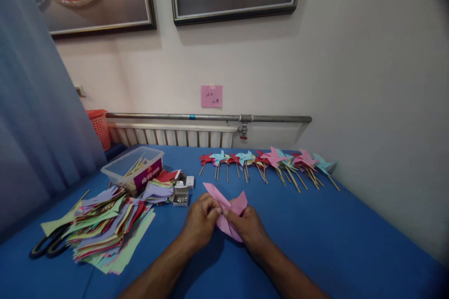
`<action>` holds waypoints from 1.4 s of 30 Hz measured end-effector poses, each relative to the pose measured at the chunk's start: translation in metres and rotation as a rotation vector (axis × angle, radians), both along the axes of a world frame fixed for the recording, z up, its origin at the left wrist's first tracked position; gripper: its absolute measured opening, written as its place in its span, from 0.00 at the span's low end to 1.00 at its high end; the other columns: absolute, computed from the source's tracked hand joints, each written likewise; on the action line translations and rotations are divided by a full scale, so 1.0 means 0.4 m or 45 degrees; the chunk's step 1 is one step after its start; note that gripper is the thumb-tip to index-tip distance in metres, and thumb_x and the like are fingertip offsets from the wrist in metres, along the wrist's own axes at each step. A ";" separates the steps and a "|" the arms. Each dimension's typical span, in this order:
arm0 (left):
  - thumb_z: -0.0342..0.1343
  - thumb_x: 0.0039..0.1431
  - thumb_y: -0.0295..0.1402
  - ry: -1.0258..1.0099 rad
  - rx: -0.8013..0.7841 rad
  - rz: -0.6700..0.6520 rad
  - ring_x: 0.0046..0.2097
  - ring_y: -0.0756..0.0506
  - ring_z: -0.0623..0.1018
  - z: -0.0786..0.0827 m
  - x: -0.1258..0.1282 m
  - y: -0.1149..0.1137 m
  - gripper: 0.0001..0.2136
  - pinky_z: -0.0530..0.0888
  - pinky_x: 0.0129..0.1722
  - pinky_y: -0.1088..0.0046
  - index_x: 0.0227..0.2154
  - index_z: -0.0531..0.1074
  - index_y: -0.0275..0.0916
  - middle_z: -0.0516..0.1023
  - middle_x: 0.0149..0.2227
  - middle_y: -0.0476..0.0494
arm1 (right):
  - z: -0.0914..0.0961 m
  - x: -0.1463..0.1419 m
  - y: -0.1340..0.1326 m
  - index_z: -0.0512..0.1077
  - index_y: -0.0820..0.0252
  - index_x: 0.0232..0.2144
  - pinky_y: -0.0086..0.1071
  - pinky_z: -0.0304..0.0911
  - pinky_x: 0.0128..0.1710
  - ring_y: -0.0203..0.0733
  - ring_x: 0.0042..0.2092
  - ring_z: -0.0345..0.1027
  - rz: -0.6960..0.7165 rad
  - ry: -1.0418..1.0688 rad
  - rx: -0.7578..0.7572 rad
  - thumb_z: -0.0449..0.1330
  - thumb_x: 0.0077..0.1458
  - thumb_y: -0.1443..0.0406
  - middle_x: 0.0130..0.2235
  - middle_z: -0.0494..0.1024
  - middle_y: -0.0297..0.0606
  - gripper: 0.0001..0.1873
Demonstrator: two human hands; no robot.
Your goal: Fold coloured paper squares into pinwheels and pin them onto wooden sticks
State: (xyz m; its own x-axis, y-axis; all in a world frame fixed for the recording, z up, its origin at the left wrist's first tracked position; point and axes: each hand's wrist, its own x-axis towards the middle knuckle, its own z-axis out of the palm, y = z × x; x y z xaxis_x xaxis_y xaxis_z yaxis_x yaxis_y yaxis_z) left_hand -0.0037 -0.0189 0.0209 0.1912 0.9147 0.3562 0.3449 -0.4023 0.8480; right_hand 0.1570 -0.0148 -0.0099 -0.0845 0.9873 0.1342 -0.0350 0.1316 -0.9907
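Observation:
A pink paper pinwheel (229,229) is between my two hands, above the blue table. My left hand (201,219) pinches it at the left, thumb and fingers close to its centre. From the right, my right hand (250,229) grips the paper, its thumb pressed near the same centre. Two of the pinwheel's blades stick up above my fingers. Whether a small pin sits between the thumbs is too small to tell. Just left of my left hand stands an open little box (180,197) with small metal pieces in it.
Finished pinwheels on sticks, such as a pink one (273,157), lie in a row at the back right. At the left are a stack of coloured paper (112,229), black-handled scissors (52,242) and a clear plastic box (110,168) with sticks. A radiator (171,138) runs behind the table.

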 end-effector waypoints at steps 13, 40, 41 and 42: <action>0.49 0.61 0.29 0.194 0.153 0.163 0.36 0.46 0.69 -0.017 0.020 -0.015 0.07 0.63 0.38 0.69 0.26 0.64 0.40 0.69 0.32 0.47 | -0.002 -0.006 -0.003 0.77 0.64 0.28 0.31 0.62 0.31 0.39 0.28 0.66 -0.077 0.007 -0.048 0.69 0.45 0.49 0.25 0.76 0.35 0.22; 0.49 0.61 0.29 0.133 0.115 0.173 0.35 0.46 0.69 -0.021 0.025 -0.020 0.08 0.63 0.36 0.69 0.26 0.63 0.40 0.69 0.31 0.48 | 0.009 -0.015 -0.003 0.78 0.64 0.30 0.34 0.66 0.32 0.44 0.31 0.71 -0.153 -0.085 -0.030 0.69 0.44 0.49 0.28 0.80 0.39 0.22; 0.49 0.61 0.29 0.145 0.113 0.181 0.35 0.46 0.69 -0.022 0.025 -0.020 0.08 0.63 0.36 0.69 0.26 0.64 0.40 0.69 0.31 0.47 | 0.009 -0.016 -0.003 0.78 0.63 0.30 0.34 0.65 0.32 0.44 0.31 0.71 -0.149 -0.083 -0.030 0.69 0.45 0.50 0.28 0.80 0.39 0.21; 0.49 0.61 0.28 0.155 0.113 0.191 0.35 0.46 0.70 -0.023 0.026 -0.021 0.07 0.63 0.37 0.69 0.26 0.64 0.41 0.70 0.32 0.47 | 0.010 -0.017 -0.004 0.78 0.63 0.30 0.33 0.65 0.32 0.44 0.31 0.71 -0.149 -0.078 -0.026 0.69 0.45 0.50 0.28 0.80 0.39 0.21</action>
